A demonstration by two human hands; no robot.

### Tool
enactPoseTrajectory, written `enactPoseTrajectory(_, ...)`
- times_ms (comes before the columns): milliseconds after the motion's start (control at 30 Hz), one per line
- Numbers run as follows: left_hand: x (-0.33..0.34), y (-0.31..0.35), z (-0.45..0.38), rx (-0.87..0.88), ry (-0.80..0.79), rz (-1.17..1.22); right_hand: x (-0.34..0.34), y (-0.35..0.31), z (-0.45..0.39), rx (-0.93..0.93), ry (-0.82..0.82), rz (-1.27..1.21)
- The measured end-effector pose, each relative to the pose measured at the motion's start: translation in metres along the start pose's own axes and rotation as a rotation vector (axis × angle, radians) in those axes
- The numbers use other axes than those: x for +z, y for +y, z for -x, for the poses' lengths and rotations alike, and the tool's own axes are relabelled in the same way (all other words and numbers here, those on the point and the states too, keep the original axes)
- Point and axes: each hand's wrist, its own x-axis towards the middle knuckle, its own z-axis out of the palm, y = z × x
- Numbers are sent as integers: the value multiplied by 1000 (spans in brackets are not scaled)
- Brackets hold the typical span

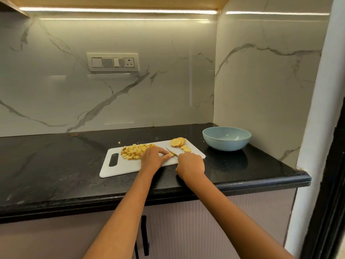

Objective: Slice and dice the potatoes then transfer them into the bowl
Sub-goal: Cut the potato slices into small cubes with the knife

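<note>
Fingers (164,152) of the left hand (152,157) curl down over a small potato piece (172,155) near the middle of the white cutting board (127,166), pinning it at the fingertips. The piece shows only as a yellow sliver between that hand and the knife blade (170,151); its shape and long axis cannot be read from the head view.

Right hand (190,162) closes round the knife handle, which the hand hides. Only the blade is visible, running from the right hand up and to the left, tip pointing toward the back of the board. The blade sits just to the right of the left fingertips, touching or very nearly touching the pinned piece. That narrow gap between blade and fingertips is the relation the coming cut turns on.

Diced potato (133,151) lies heaped on the board to the left of the left hand, just beside the knuckles. One stray cube (119,142) sits on the black table (56,165) beyond the board's far edge. Uncut round slices (177,142) are stacked at the board's far right corner, with a few smaller slices (185,148) nearer the blade.

Blue bowl (226,138) stands on the table to the right of the board, apart from it, and looks empty. The right hand is the nearer one to it.

Judgement: dicing partly done, transfer not begun. Left fingertips probably need to retreat leftward as cuts advance.
</note>
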Motion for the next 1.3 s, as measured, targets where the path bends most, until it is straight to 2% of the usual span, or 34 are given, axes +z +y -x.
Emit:
enactPoseTrajectory(133, -2, 0, 1, 5, -16, 7, 3, 0, 0, 19, 34, -27)
enactPoseTrajectory(300, -3, 0, 1, -15, 59, 59, 7, 2, 4, 62, 77, -65)
enactPoseTrajectory(833, -4, -1, -1, -4, -6, 65, -3, -3, -2, 12, -52, -49)
enactPoseTrajectory(967, -5, 1, 3, 0, 29, 30, -7, -7, -4, -8, -93, -47)
enactPoseTrajectory(1300, -4, 0, 3, -3, 38, 20, -3, -3, 1, 9, -45, -31)
